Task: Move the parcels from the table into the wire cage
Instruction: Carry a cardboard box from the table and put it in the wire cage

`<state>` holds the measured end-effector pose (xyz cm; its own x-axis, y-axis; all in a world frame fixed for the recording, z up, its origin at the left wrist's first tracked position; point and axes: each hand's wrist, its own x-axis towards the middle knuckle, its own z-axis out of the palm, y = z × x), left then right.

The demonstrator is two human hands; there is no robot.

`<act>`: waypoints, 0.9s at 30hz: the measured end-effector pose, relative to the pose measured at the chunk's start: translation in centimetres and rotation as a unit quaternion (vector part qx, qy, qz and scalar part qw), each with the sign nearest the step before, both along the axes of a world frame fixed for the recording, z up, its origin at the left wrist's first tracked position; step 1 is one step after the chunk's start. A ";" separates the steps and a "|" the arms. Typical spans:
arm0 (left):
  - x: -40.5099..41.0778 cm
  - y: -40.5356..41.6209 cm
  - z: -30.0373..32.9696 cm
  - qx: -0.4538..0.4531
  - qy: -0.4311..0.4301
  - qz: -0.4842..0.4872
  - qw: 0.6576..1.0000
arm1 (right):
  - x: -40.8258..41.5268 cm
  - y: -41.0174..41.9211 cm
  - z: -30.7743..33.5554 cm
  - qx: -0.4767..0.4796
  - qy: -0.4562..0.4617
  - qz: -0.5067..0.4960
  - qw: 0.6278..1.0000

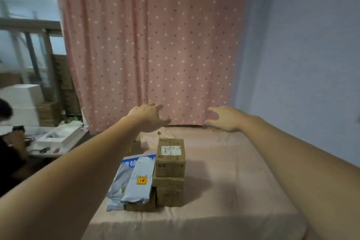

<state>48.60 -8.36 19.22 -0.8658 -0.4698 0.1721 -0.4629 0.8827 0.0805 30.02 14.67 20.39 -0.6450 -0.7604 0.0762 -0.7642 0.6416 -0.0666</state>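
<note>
Parcels are piled on a table with a pink cloth (224, 171). A brown carton with a white label (170, 154) tops a stack of two more brown boxes (169, 191). Left of the stack lie two grey mailer bags (136, 181), one with a yellow sticker, over a flat blue-and-white parcel (134, 159) and a low box. My left hand (150, 118) and my right hand (224, 119) are stretched out above and beyond the pile, fingers spread, holding nothing. No wire cage is in view.
A pink dotted curtain (152, 45) hangs behind the table, and a blue wall (311, 64) runs along the right. At the left, another person (7, 142) sits at a white table with an open white box (58, 136) and scissors.
</note>
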 end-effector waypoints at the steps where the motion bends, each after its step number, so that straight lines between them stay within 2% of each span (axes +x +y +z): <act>1: -0.5 -1.5 -0.8 0.008 -0.002 0.006 1.000 | -0.6 -1.8 -0.7 0.000 -0.006 0.007 1.000; 5: -3.6 -7.8 -3.9 0.048 -0.005 0.024 0.999 | -3.4 -8.1 -3.8 0.013 -0.040 0.019 0.999; 11: -9.1 -14.8 -9.7 0.142 -0.016 0.034 0.989 | -9.1 -14.0 -10.0 0.012 -0.089 -0.025 0.996; 14: -11.6 -16.2 -13.5 0.205 -0.032 0.036 0.978 | -10.7 -15.3 -14.0 -0.006 -0.160 -0.058 0.985; 18: -14.3 -16.9 -19.9 0.342 -0.025 0.057 0.937 | -11.8 -17.1 -19.8 -0.077 -0.287 -0.115 0.948; 21: -15.7 -16.9 -24.1 0.423 -0.002 0.087 0.902 | -12.5 -18.3 -24.1 -0.100 -0.349 -0.146 0.920; 27: -16.9 -15.7 -29.0 0.509 -0.020 0.127 0.851 | -12.5 -20.5 -29.5 -0.117 -0.463 -0.189 0.858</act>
